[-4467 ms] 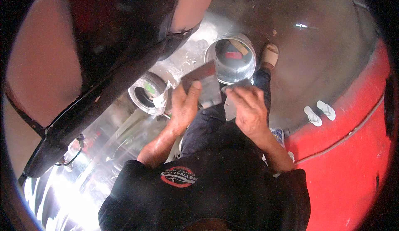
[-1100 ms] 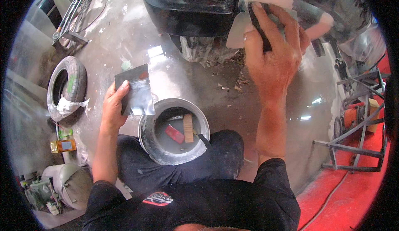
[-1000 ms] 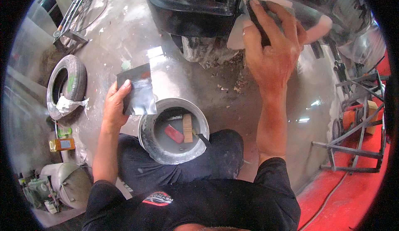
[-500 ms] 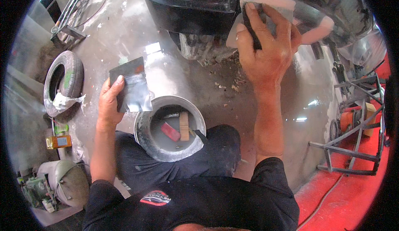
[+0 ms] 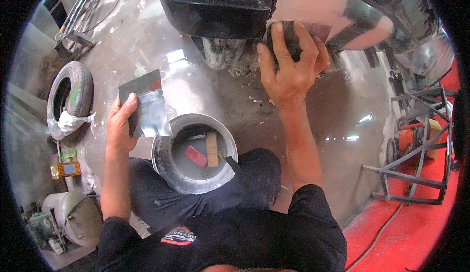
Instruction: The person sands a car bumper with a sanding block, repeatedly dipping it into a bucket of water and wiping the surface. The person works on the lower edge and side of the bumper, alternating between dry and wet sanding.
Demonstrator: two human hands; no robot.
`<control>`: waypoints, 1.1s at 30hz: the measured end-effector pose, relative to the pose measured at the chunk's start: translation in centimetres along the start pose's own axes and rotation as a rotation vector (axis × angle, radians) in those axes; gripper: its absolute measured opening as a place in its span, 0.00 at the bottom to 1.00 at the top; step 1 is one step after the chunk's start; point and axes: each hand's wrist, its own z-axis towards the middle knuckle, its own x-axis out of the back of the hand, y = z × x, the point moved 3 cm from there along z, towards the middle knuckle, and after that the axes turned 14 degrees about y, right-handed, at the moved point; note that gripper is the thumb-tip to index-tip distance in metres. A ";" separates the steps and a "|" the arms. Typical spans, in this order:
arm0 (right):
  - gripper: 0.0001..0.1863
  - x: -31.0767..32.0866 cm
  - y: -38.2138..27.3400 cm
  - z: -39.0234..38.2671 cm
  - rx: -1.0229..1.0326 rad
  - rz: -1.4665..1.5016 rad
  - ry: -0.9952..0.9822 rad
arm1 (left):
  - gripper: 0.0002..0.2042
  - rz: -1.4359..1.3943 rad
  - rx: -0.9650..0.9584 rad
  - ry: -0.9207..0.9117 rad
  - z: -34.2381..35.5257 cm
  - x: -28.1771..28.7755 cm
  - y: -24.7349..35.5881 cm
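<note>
My right hand (image 5: 289, 80) presses a dark sanding pad (image 5: 293, 44) against the lower edge of a pinkish patch (image 5: 308, 3) on a black car bumper (image 5: 210, 8). Its fingers are spread over the pad's back, the thumb along the left side. In my left hand (image 5: 119, 125) is a thin, dark rectangular sheet (image 5: 147, 106), glossy on its lower half, pinched with the thumb on top. Beside it, between my legs, stands a bucket (image 5: 160, 167) of grey water. A red block (image 5: 196, 156) and a light wooden block (image 5: 211, 148) lie inside.
A tyre (image 5: 83, 88) with a white rag (image 5: 71, 120) lies on the left, above an orange-and-clear lamp (image 5: 66, 170) and a tank-like machine (image 5: 73, 215). At right, a black metal frame (image 5: 411, 171) stands by red flooring (image 5: 374, 223), where a hose (image 5: 384, 225) runs.
My right hand and the pad have slid down and left across the bumper, uncovering more of the pinkish patch. The left hand still holds the sheet, slightly farther left in view.
</note>
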 end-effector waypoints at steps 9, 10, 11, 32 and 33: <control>0.21 3.9 1.2 3.7 -0.109 0.029 -0.059 | 0.15 0.011 0.006 -0.021 0.2 -0.1 -0.4; 0.21 3.7 1.6 4.6 -0.104 0.036 -0.052 | 0.15 0.004 0.008 -0.023 0.3 -0.1 -0.6; 0.21 3.5 1.7 5.5 -0.099 0.046 -0.047 | 0.15 0.013 0.012 -0.015 0.3 -0.2 -0.7; 0.18 2.2 1.2 9.0 0.066 0.062 -0.014 | 0.15 0.001 0.032 -0.023 0.3 -0.8 -0.9; 0.18 2.2 0.8 9.3 0.072 0.028 -0.013 | 0.15 0.005 0.030 -0.029 0.3 -0.8 -1.0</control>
